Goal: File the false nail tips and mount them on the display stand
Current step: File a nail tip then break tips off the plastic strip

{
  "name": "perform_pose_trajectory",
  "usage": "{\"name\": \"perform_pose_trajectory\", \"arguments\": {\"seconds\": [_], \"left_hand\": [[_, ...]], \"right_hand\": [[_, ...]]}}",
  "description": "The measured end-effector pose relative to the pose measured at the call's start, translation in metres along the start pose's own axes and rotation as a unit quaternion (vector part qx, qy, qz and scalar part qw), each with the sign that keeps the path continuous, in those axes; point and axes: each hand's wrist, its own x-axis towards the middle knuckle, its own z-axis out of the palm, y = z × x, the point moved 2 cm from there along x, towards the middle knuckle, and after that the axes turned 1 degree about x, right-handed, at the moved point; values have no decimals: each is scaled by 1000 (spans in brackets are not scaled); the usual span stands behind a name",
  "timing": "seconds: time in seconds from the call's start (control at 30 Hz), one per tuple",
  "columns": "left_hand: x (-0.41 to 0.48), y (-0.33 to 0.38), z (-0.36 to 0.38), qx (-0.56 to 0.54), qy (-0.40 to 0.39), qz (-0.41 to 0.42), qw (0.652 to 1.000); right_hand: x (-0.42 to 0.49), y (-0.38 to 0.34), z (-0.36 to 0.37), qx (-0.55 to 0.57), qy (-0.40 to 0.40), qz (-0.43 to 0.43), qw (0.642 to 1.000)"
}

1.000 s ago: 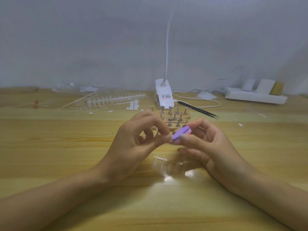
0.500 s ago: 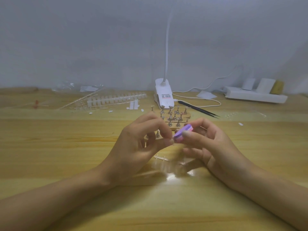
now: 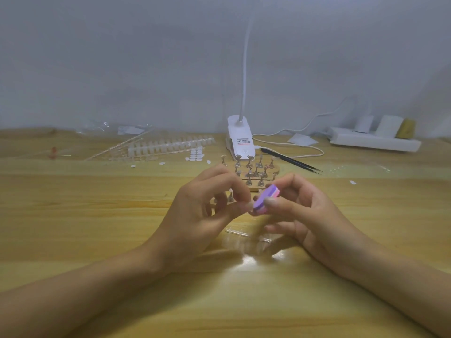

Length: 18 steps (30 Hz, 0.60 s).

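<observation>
My right hand [image 3: 300,211] grips a small purple and pink nail file block [image 3: 264,199] between thumb and fingers. My left hand [image 3: 202,211] pinches a clear false nail tip [image 3: 247,205] at its fingertips; the tip touches the file's lower end and is mostly hidden. Just behind both hands stands the wooden display stand [image 3: 253,174] with several small metal holders on it. Strips of clear nail tips [image 3: 168,145] lie at the back left of the table.
A clear plastic sprue [image 3: 246,234] lies on the wooden table [image 3: 97,215] under my hands. Black tweezers [image 3: 292,163] lie right of the stand. A white clip lamp [image 3: 240,140] stands behind it with its cable, and a white power strip [image 3: 373,142] sits at the back right.
The file's far end has tilted up a little in my right hand and slid slightly against the nail tip. My left hand has stayed nearly still.
</observation>
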Motion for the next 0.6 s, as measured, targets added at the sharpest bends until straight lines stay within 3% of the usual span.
{"name": "perform_pose_trajectory", "arguments": {"seconds": [0.1,0.23,0.33,0.47,0.57,0.6], "left_hand": [[-1,0,0,17,2,8,1000],[0,0,0,12,3,5,1000],[0,0,-1,20,1,6,1000],[-1,0,0,14,-3,6,1000],[-1,1,0,18,-5,9,1000],[-1,1,0,18,-7,10,1000]], "right_hand": [[-1,2,4,-45,-70,18,996],[1,1,-2,10,1,2,1000],[0,2,3,-43,-74,19,996],[1,1,-2,7,-3,3,1000],[0,2,2,-39,-63,10,997],[0,3,2,-34,-49,4,998]]}}
